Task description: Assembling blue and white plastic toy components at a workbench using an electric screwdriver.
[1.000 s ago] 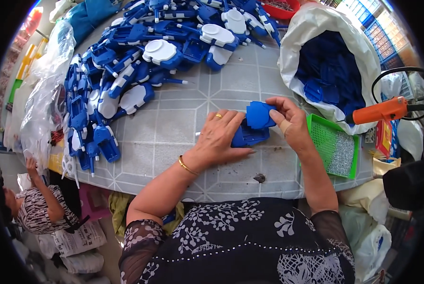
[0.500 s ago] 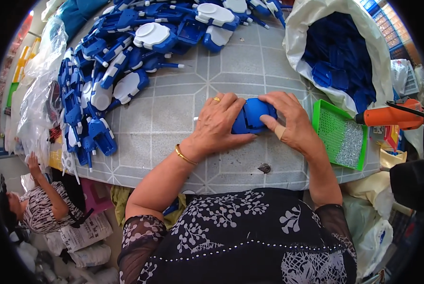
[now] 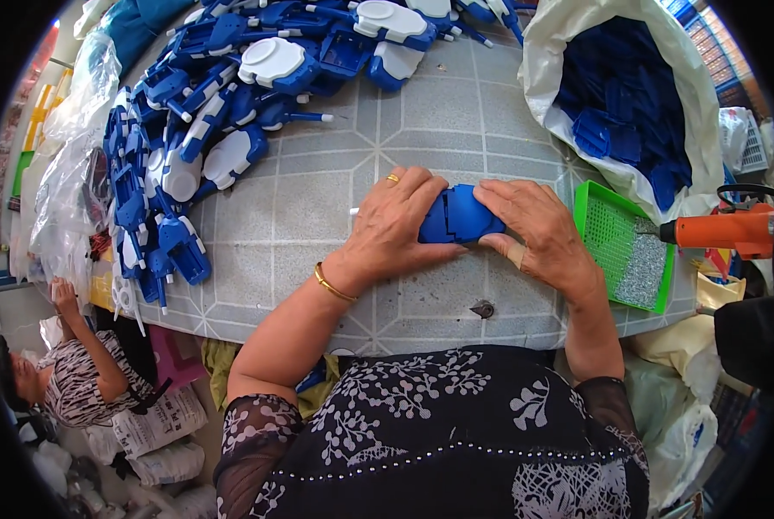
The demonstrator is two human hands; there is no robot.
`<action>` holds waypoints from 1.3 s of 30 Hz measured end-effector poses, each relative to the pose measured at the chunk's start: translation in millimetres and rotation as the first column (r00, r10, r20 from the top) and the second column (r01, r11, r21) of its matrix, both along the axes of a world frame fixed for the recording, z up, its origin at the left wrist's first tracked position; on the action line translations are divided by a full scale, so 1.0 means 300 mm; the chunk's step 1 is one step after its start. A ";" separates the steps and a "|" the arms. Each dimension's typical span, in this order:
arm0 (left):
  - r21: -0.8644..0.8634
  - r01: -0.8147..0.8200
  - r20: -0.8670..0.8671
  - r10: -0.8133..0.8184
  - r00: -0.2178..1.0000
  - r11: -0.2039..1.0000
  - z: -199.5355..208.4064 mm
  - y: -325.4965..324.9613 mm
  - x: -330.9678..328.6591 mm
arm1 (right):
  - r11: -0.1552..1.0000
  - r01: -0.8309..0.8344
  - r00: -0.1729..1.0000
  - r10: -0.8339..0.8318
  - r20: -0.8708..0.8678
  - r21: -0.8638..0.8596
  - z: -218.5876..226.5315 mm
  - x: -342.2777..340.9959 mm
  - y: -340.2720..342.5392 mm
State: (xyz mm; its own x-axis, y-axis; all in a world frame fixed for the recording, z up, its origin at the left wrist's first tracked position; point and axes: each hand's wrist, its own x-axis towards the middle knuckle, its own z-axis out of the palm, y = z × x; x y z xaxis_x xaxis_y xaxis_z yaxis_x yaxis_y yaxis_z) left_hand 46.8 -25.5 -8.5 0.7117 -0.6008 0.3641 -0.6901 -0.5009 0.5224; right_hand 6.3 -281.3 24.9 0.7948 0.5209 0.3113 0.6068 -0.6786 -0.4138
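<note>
Between my hands, over the middle of the grey table, is a blue plastic casing [image 3: 461, 214] with a rounded end and a dark seam across it. My left hand [image 3: 397, 218] wraps its left part, and a small white tip pokes out beyond that hand. With fingers on top and thumb along the near edge, my right hand [image 3: 534, 229] grips the rounded right end. My left palm hides much of the casing. A green tray [image 3: 584, 251] of small silvery screws lies just right of my right hand.
Blue-and-white plastic units [image 3: 270, 65] pile up along the table's far left. A white sack [image 3: 538, 69] of blue parts stands at far right, near an orange power screwdriver [image 3: 722, 232]. A small dark metal piece [image 3: 483, 308] lies close to me. Another person [image 3: 84, 372] is at left.
My right hand has shifted its grip, its thumb moving from the casing's top to the near edge. The orange screwdriver has swung slightly. The other person's hands have moved.
</note>
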 end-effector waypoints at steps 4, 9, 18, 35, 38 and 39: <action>-0.038 0.010 0.008 -0.010 1.000 0.999 -0.003 0.004 -0.006 | 0.998 -0.032 0.999 0.033 0.012 -0.057 0.002 0.002 0.000; -0.026 0.019 0.017 -0.019 1.000 0.999 -0.002 0.008 -0.008 | 0.990 -0.074 0.997 0.073 -0.008 -0.122 0.049 0.008 0.001; -0.030 0.060 -0.008 -0.060 0.998 0.998 0.001 0.006 -0.003 | 0.974 -0.176 0.984 0.177 -0.001 -0.140 0.018 0.044 -0.009; 0.052 0.025 -0.024 -0.024 0.999 0.998 0.054 -0.030 -0.062 | 0.791 0.346 0.736 -0.562 0.378 0.505 0.065 -0.212 -0.235; 0.070 0.029 -0.046 -0.025 0.999 0.997 0.055 -0.043 -0.067 | 0.420 0.448 0.467 -0.863 0.195 0.789 0.106 -0.217 -0.365; 0.069 0.018 -0.042 -0.015 0.999 0.997 0.051 -0.046 -0.065 | 0.428 0.376 0.561 -0.811 0.165 0.822 0.121 -0.189 -0.401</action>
State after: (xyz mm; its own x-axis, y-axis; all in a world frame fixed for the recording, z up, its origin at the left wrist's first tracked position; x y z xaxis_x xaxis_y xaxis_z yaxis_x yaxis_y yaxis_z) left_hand 27.4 -39.4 6.8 0.7152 -0.6354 0.2912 -0.6769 -0.5259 0.5151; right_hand -50.2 -401.6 61.4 0.4128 -0.5456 0.7293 0.3901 -0.6176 -0.6829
